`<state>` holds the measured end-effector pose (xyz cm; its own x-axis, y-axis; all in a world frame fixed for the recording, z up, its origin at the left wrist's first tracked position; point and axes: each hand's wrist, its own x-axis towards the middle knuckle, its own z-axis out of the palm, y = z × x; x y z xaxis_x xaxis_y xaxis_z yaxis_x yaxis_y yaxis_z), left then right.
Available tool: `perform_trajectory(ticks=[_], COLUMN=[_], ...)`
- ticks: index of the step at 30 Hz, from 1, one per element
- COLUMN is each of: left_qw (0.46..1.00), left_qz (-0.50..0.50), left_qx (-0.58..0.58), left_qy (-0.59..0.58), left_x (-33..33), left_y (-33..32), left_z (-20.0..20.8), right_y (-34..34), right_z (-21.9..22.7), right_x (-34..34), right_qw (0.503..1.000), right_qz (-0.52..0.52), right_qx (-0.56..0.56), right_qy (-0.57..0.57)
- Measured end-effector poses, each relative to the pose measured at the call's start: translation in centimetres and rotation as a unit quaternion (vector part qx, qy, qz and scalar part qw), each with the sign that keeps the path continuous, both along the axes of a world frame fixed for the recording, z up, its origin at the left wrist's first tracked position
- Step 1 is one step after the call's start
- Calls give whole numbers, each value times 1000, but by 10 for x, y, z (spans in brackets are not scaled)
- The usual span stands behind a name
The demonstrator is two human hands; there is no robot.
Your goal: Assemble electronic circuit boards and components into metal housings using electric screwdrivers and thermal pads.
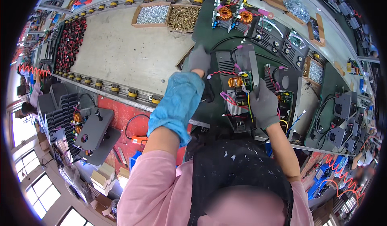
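Note:
My left hand (199,58), in a grey glove with a blue sleeve cover behind it, is over the left edge of the green work mat, beside a small open box (184,56). Motion smears its fingers, so their grip cannot be made out. My grey-gloved right hand (265,104) is closed on the right edge of a dark grey metal housing (244,58). Inside that housing sits a circuit board with a copper-wound coil (236,82), silver heat sinks and coloured wires. A red twisted lead (221,72) runs from it toward my left hand.
Trays of silver screws (153,14) and brass-coloured fasteners (183,18) lie beyond. More boards with coils (224,13) and dark panels (292,50) crowd the mat's far side. A roller rail (115,88) runs left. An orange-handled tool (139,139) lies on the red surface.

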<state>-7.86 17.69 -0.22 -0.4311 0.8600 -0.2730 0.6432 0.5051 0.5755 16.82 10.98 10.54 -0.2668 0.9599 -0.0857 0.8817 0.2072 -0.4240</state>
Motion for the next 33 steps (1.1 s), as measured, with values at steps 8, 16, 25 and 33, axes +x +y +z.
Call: perform_trajectory(ticks=[8, 16, 25, 33], left_qw=[973, 958, 886, 853], left_qz=[181, -60, -396, -413], left_qx=[1, 262, -123, -13], left_qy=[-142, 104, -208, -318], left_x=[-13, 27, 40, 43], left_y=[59, 58, 140, 138], left_z=[-60, 14, 0, -28], right_y=[3, -7, -14, -14], right_z=[2, 2, 9, 11], right_x=[-8, 0, -3, -3], right_qw=[999, 998, 997, 997], right_qz=[13, 20, 6, -13], right_qx=[-19, 50, 64, 33], right_qy=[-26, 14, 51, 66])
